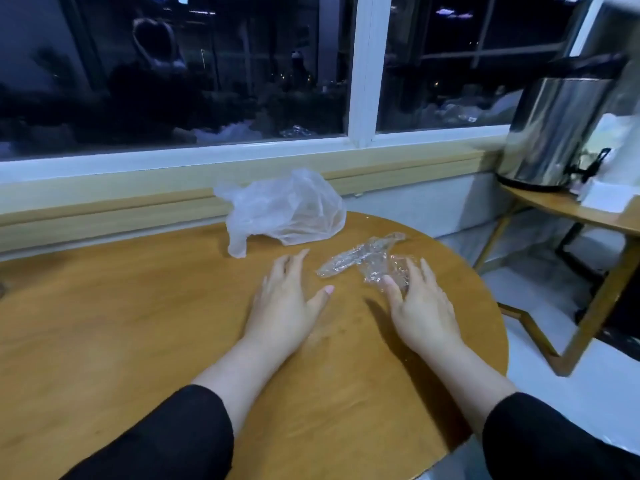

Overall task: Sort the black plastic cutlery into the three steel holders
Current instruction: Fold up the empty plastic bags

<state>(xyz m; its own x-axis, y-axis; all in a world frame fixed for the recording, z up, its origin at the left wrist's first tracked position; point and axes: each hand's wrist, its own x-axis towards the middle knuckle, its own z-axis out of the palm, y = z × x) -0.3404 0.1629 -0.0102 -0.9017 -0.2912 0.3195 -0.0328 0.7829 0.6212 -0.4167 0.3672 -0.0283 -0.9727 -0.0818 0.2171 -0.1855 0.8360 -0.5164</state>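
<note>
Sleeves: black, at the bottom edge, one on each forearm, nearest the camera.
Left hand: flat on the table, palm down, fingers straight and slightly spread, pointing to 12 o'clock; it holds nothing.
Right hand: palm down, fingers relaxed, fingertips resting on the crumpled clear wrap; it grips nothing.
Clear wrap: a crinkled strip lying at 1 o'clock from the left hand, running up towards 2 o'clock.
Plastic bag: thin, whitish, crumpled, at 12 o'clock near the table's far edge.
Table: round, wooden.
Cutlery and holders: none visible in this view.
Steel urn: at 2 o'clock on a side table.
Window: dark, behind the table.
</note>
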